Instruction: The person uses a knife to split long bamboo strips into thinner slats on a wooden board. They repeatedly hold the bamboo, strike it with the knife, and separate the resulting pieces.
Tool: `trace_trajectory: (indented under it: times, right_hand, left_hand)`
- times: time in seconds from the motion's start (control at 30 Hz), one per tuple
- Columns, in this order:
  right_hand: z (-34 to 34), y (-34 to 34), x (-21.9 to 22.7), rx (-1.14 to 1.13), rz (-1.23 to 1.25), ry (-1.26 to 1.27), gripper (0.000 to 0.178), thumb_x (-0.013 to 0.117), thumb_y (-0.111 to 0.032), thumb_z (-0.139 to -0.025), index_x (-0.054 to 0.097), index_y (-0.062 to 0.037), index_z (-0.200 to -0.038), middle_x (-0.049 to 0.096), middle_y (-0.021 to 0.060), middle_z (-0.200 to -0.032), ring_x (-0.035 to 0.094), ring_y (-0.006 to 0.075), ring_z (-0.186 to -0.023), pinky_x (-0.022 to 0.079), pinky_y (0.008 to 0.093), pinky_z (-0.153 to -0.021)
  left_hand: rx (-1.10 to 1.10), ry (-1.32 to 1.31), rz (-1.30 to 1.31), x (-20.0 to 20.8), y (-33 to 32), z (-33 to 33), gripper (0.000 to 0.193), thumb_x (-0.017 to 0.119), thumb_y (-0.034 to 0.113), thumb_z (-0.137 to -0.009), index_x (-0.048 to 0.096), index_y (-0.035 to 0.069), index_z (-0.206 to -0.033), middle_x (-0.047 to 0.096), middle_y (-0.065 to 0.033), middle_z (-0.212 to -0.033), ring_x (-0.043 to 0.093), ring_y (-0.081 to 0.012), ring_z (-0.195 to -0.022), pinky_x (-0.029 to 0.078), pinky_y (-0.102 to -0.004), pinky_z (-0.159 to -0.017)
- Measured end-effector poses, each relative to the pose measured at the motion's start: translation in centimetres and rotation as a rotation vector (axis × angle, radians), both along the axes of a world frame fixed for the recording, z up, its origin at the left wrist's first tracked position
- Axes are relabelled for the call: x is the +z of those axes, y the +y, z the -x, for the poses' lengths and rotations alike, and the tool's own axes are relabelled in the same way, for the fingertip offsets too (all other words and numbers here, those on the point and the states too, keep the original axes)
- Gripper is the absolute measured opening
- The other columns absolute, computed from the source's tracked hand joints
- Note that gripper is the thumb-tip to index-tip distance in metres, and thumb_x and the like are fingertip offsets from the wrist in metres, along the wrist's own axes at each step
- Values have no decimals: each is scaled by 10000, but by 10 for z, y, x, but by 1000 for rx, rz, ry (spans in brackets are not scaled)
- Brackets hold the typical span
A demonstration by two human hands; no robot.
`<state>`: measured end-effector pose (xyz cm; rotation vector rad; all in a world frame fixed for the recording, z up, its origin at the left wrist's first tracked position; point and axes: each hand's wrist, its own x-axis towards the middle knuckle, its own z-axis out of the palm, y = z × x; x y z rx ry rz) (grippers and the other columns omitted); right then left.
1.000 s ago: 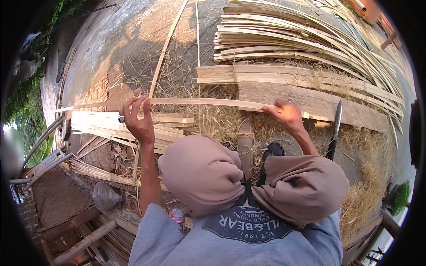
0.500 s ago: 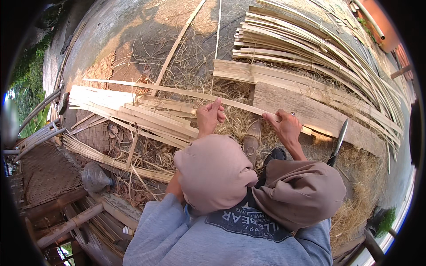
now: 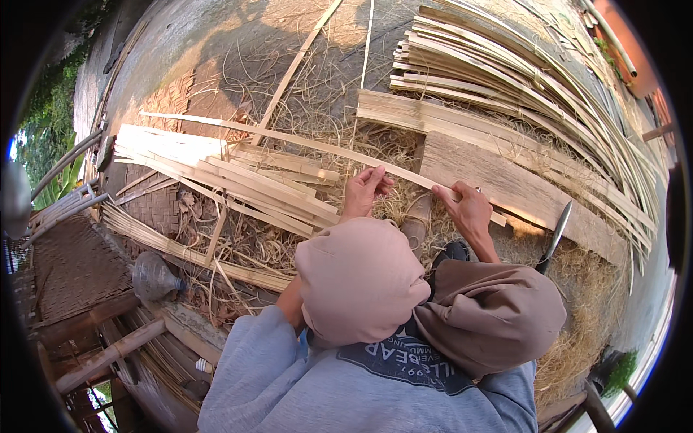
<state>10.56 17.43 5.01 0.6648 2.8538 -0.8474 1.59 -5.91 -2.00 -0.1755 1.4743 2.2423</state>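
From my remote seat, I see the right hand grasping the strip near one end, seemingly to steady the length stretching toward ten o'clock; whether the left hand, curled beside it, grips, I cannot tell.

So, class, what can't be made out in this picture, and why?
Head view:
Left forearm: partly hidden behind the left knee.
Dark shoe: partly hidden by the right knee.
Slanting strip: upper end cut off by the top edge.
Left hand: contact with the held strip too fine to tell.
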Motion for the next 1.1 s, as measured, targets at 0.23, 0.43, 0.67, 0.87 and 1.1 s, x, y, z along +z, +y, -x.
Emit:
trace_trajectory:
  times: [0.23, 0.43, 0.67, 0.87, 1.1]
  right_hand:
    - [-8, -4, -4, -15, 119, -94, 587, 709, -655, -877, 745, -70, -867, 700, 118, -738, 686, 320, -733, 500, 431, -700]
    - [-16, -1, -5, -9, 90, -46, 563, 684, -619, -916, 740, -64, -837, 677, 126, -700, 672, 308, -702, 493, 424, -688]
    - [-19, -6, -21, 17, 231, 87, 516, 616, -521, -1003, 741, -37, -875, 644, 126, -660, 614, 244, -623, 476, 379, -659]
    - [-25, -18, -31, 139, 582, 59, 458, 589, -428, -1049, 713, 1, -948, 633, 48, -692, 570, 132, -682, 450, 320, -655]
    - [-26, -37, -2, 303, 649, 108, 424, 558, -353, -1074, 685, -18, -1302, 746, 167, -1175, 687, 267, -1140, 500, 394, -1021]
  left_hand:
    - [-63, 100, 193, -11, -12, -13, 272, 654, 284, -1055, 688, 34, -955, 649, -4, -743, 606, -76, -697, 494, -248, -658]
    - [-445, -24, 169, 60, -15, -48, 232, 642, 263, -1059, 675, 34, -1080, 676, -12, -880, 632, -67, -813, 500, -227, -735]
    - [-471, 420, -45, 170, -42, -82, 427, 694, 116, -964, 553, 17, -1355, 616, -75, -1280, 605, -153, -1138, 492, -332, -1041]
    - [-371, 268, 104, 193, -24, -80, 383, 692, 201, -977, 565, 40, -1300, 638, -77, -1264, 624, -169, -1118, 501, -341, -1051]
    - [134, -147, -35, -6, -129, -33, 220, 612, 218, -1066, 604, 25, -1170, 691, -121, -1060, 716, -227, -951, 618, -393, -859]
